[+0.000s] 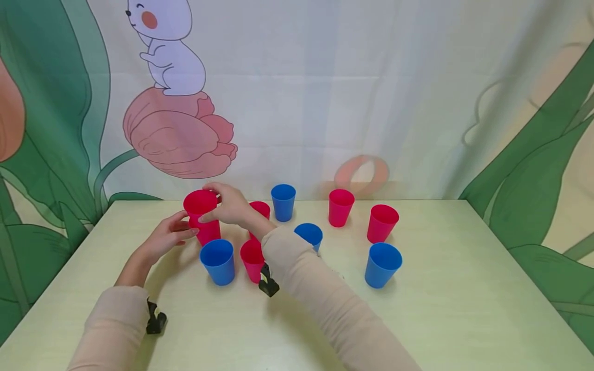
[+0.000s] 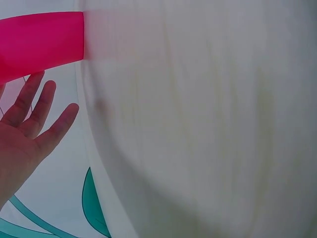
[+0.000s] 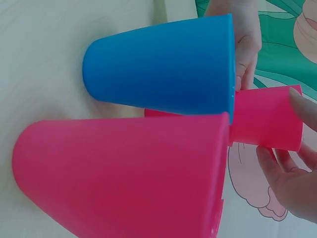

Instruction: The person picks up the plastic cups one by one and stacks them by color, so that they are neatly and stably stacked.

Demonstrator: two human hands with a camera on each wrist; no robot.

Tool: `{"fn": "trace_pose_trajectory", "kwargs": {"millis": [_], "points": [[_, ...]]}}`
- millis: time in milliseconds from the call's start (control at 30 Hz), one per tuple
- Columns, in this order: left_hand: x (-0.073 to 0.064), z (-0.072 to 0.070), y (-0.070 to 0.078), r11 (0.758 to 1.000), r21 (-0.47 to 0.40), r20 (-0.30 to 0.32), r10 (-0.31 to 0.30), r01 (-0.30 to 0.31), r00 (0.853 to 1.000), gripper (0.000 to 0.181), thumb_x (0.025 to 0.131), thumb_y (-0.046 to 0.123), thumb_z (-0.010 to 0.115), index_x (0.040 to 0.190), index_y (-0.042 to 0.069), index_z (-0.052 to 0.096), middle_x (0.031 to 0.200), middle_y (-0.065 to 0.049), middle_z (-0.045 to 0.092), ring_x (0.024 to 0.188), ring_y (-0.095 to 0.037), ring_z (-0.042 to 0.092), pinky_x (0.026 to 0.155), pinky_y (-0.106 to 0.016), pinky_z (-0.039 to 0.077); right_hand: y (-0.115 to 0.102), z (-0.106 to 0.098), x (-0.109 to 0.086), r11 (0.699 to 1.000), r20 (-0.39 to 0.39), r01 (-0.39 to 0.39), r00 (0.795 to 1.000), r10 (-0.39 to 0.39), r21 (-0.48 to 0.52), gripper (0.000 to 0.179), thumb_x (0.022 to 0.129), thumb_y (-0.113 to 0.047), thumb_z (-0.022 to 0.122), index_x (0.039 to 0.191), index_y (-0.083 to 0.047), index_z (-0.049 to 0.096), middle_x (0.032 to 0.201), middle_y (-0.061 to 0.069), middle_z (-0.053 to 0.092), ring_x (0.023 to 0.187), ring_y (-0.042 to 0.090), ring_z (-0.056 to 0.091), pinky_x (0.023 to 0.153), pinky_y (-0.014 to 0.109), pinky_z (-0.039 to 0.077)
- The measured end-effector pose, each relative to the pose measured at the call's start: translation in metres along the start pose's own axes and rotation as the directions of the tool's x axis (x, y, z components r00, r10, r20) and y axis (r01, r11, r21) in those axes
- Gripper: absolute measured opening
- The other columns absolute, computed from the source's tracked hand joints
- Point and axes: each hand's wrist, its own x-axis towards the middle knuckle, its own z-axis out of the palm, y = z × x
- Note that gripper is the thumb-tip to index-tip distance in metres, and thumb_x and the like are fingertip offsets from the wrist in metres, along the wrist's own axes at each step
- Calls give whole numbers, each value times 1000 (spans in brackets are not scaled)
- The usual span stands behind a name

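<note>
My right hand [image 1: 229, 206] holds a red cup [image 1: 197, 202] near its rim, thumb on one side and fingers on the other. That cup sits over or partly in another red cup [image 1: 209, 234] at the table's left; how deep is hidden. In the right wrist view the gripped red cup [image 3: 267, 119] lies between my thumb and fingertips. Beside these cups is my left hand [image 1: 167, 238], its fingers extended along their left side. The left wrist view shows my left hand [image 2: 27, 129] with spread fingers, one fingertip at the side of a red cup [image 2: 42, 44].
A blue cup [image 1: 218, 263] stands just in front, with a red cup [image 1: 252, 260] beside it. Behind my right arm are another red cup [image 1: 261, 210] and a blue cup [image 1: 308, 236]. Further blue [image 1: 283, 202] and red cups [image 1: 341, 207] stand toward the back and right.
</note>
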Motion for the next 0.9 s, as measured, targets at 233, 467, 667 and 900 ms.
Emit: {"fn": "trace_pose_trajectory", "kwargs": {"millis": [233,467,667,900], "points": [[1,0,-1,1000,-12,4,11,-11,1000,71,89,23,60,147,10,20,137,-25,37,121,-42,38,92,-53,42,5,4,2,1000,-10,-13,1000,13,-9,74,71,-15,78,136,-17,43,122,-1,53,102,14,50,64,15,49],[2,0,-3,999,-18,3,28,-28,1000,70,90,23,60,146,10,21,136,-24,38,119,-42,40,90,-52,44,4,7,2,997,-7,-58,998,58,-41,66,76,-19,75,135,-16,44,120,0,54,100,13,52,64,15,49],[2,0,-2,999,-14,0,31,-31,1000,69,89,23,60,146,9,22,136,-24,39,119,-41,40,89,-51,44,4,7,1,995,-6,-66,998,66,-68,58,83,-22,67,136,-13,45,122,3,54,102,15,53,64,15,49],[2,-1,-4,1000,5,15,-3,3,1000,72,90,27,59,147,10,19,137,-25,37,121,-42,38,91,-53,43,8,8,0,976,22,-106,993,112,-191,57,82,-25,69,134,-14,47,123,4,55,107,17,52,69,20,51]]}}
